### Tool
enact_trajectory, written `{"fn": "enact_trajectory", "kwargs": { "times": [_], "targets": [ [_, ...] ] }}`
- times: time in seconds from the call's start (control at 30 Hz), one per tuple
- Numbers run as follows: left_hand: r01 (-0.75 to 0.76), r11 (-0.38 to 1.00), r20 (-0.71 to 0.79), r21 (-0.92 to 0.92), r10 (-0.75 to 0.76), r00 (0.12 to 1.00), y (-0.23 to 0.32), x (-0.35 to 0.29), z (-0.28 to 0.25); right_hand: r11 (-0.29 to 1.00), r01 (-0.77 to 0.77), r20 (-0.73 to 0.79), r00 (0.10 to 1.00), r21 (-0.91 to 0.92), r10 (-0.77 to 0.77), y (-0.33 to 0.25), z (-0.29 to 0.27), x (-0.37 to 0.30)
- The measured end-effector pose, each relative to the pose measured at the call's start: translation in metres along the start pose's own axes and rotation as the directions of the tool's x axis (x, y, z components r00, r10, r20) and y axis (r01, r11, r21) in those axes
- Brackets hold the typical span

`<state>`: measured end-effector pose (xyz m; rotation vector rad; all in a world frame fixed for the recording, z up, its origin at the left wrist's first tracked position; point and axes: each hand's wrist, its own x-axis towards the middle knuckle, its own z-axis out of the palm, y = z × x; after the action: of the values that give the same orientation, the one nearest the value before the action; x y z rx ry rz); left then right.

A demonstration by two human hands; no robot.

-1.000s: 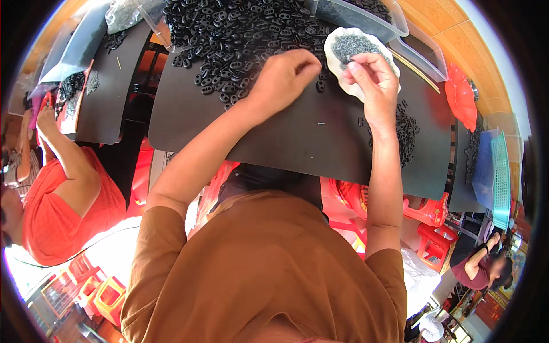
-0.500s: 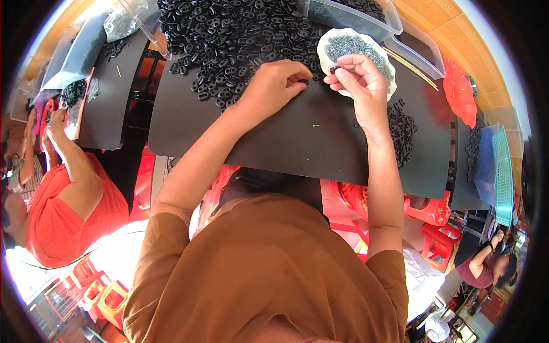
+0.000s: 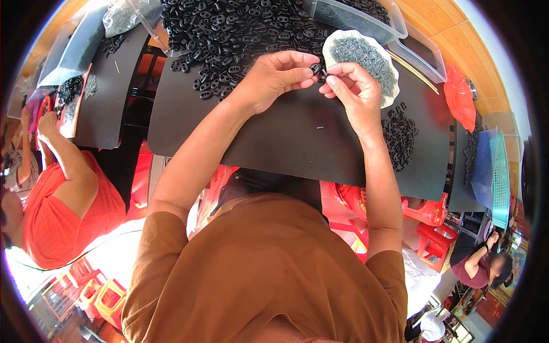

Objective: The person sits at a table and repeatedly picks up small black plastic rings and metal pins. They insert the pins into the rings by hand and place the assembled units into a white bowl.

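Left hand [image 3: 274,77] pinches a small black ring [image 3: 315,68]; right hand [image 3: 351,91] pinches a tiny piece against it. Best kept low over the desk [image 3: 297,137], fingertips steady.

There is one view only. The head camera looks steeply down from above the person, close over the black table [image 3: 297,137]. Its top faces away from the person's body. The fisheye lens bends all edges near the rim.

Small black ring part [image 3: 315,68], pinched between left hand [image 3: 274,77] and right hand [image 3: 350,91] fingertips, held just above black mat [image 3: 297,137], beside white dish [image 3: 361,57].
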<state>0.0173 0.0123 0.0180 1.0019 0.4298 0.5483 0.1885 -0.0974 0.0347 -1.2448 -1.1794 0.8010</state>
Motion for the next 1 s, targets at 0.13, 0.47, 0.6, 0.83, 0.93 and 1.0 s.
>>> {"fn": "enact_trajectory", "kwargs": {
  "times": [0.13,0.47,0.6,0.83,0.93,1.0],
  "targets": [
    [-0.002,1.0,-0.002,-0.024,0.002,1.0,0.001,0.0,-0.002,0.998,-0.031,-0.004,1.0,-0.046,0.031,0.0,0.001,-0.001],
    [0.014,0.999,0.009,-0.036,-0.013,1.0,-0.002,0.002,-0.003,0.996,-0.017,0.002,1.0,-0.083,0.017,0.002,0.004,-0.001],
    [0.003,1.0,0.01,-0.007,-0.003,1.0,-0.002,0.001,-0.002,0.995,-0.008,0.005,1.0,-0.102,0.008,0.004,0.004,-0.001],
    [-0.086,0.981,0.007,0.176,0.086,0.996,-0.006,0.004,-0.006,0.994,-0.005,-0.016,1.0,-0.107,0.003,0.004,0.008,-0.001],
    [-0.133,0.946,0.004,0.296,0.138,0.99,-0.005,0.003,-0.007,0.992,0.024,-0.035,0.999,-0.126,-0.029,0.008,0.012,0.0],
    [-0.15,0.916,0.007,0.373,0.159,0.987,-0.004,0.003,-0.007,0.983,0.03,-0.048,0.998,-0.183,-0.04,0.011,0.012,0.001]
  ]
}}
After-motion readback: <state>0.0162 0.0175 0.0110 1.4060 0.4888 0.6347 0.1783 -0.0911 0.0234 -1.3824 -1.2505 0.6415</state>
